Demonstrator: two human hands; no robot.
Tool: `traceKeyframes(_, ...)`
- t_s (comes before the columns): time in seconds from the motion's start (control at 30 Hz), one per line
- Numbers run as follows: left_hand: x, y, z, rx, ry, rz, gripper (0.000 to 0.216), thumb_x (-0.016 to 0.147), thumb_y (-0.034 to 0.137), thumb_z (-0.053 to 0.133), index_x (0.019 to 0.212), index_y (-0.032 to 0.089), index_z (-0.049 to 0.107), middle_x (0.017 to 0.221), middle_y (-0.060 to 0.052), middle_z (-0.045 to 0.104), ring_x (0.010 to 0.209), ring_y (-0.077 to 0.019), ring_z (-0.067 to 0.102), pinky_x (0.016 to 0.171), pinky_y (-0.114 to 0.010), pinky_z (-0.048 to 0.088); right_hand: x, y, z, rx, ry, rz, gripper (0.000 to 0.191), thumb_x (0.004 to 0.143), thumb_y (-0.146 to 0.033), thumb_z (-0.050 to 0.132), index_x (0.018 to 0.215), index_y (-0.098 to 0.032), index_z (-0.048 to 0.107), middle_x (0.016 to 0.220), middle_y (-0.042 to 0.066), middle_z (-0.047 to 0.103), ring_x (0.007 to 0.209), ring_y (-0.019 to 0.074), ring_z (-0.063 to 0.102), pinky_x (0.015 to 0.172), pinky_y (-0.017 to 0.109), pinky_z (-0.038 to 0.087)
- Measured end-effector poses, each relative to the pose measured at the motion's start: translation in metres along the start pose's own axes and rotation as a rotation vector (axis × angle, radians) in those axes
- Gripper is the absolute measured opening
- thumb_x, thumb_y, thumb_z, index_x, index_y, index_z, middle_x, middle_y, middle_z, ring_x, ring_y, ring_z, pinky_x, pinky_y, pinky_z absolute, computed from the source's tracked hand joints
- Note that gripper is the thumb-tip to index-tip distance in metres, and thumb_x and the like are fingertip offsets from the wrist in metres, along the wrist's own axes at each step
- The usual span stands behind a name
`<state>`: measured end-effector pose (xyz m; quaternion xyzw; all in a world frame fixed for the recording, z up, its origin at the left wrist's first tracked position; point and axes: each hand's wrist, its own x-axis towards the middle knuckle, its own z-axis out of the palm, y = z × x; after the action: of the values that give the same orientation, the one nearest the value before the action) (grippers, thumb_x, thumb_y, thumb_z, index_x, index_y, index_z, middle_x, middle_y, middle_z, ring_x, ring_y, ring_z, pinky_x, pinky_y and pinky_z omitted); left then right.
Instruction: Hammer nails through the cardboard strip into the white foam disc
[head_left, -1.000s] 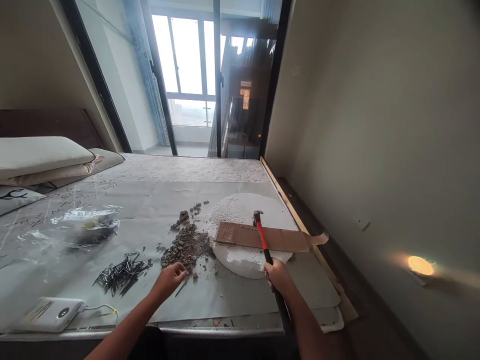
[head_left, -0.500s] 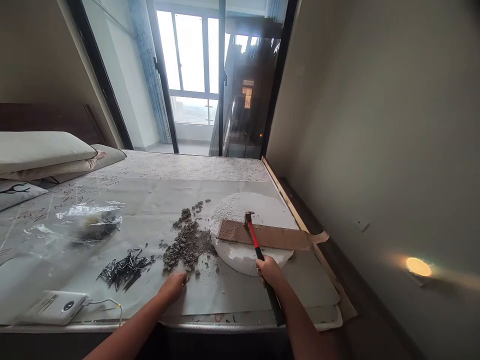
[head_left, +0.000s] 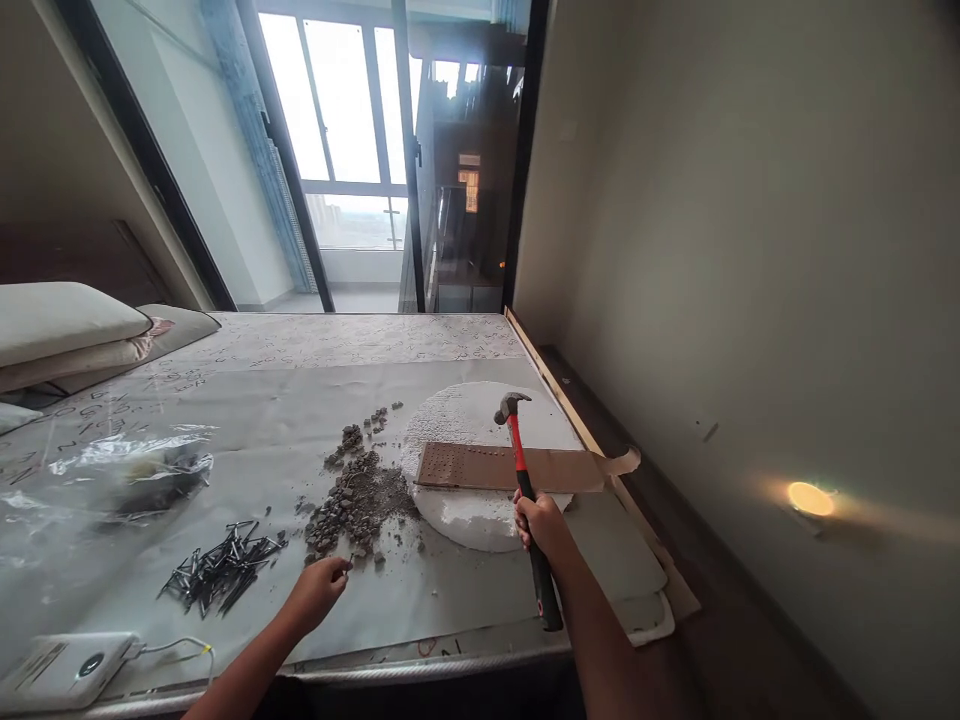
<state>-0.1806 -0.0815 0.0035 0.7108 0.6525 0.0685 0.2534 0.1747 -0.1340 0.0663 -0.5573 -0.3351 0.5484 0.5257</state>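
My right hand (head_left: 541, 525) grips the red and black handle of a claw hammer (head_left: 517, 450), whose head is raised a little above a brown perforated board (head_left: 480, 466). The board lies across a round white foam slab (head_left: 465, 420). My left hand (head_left: 321, 586) is closed in a pinch on a single nail (head_left: 349, 562), just in front of a pile of grey rubble (head_left: 352, 497). A heap of loose dark nails (head_left: 217, 568) lies to the left of that hand.
A crumpled clear plastic bag (head_left: 127, 475) lies at the left, and a white power bank (head_left: 64, 670) with a cable sits at the near left edge. Pillows (head_left: 60, 325) are stacked at far left. A wall runs along the right, glass doors stand behind.
My left hand lifted a nail from beside the rubble into a pinch. The hammer head rose off the board and tipped more upright. The view shifted slightly right.
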Motion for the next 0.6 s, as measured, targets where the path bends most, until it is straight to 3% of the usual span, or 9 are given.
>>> traceKeyframes(0.17,-0.003,0.065,-0.022,-0.242,-0.013,0.106,0.036,0.071,0.048,0.047,0.074,0.017,0.065,0.063,-0.002,0.062,0.061,-0.0167,0.056,0.055,-0.024,0.04,0.008,0.005,-0.015,0.03,0.03,0.003,0.015,0.06,-0.025,0.044,0.073,-0.021,0.039,0.041,-0.012,0.036,0.028,0.0066,0.034,0.027,0.02,0.027)
traceKeyframes(0.27,0.019,0.119,-0.022,-0.302,0.046,0.238,0.037,0.071,0.05,0.05,0.071,0.016,0.065,0.063,-0.002,0.062,0.057,-0.0141,0.054,0.054,-0.023,0.04,0.013,0.006,-0.022,0.041,0.022,0.014,0.014,0.059,-0.026,0.044,0.071,-0.021,0.038,0.041,-0.012,0.036,0.028,0.0064,0.033,0.027,0.02,0.027)
traceKeyframes(0.47,0.088,0.222,0.006,-0.353,0.09,0.414,0.028,0.072,0.038,0.052,0.074,0.015,0.067,0.067,-0.004,0.065,0.058,-0.0126,0.057,0.056,-0.022,0.043,0.015,0.001,-0.029,0.069,0.017,0.041,0.015,0.057,-0.027,0.043,0.07,-0.021,0.038,0.039,-0.012,0.035,0.027,0.0059,0.029,0.026,0.019,0.025)
traceKeyframes(0.6,0.125,0.264,0.031,-0.336,0.083,0.453,0.024,0.072,0.03,0.051,0.08,0.014,0.068,0.065,-0.003,0.066,0.059,-0.0122,0.057,0.057,-0.022,0.042,0.016,-0.001,-0.033,0.08,0.008,0.046,0.016,0.057,-0.026,0.042,0.071,-0.021,0.038,0.038,-0.013,0.034,0.026,0.0055,0.028,0.026,0.019,0.023)
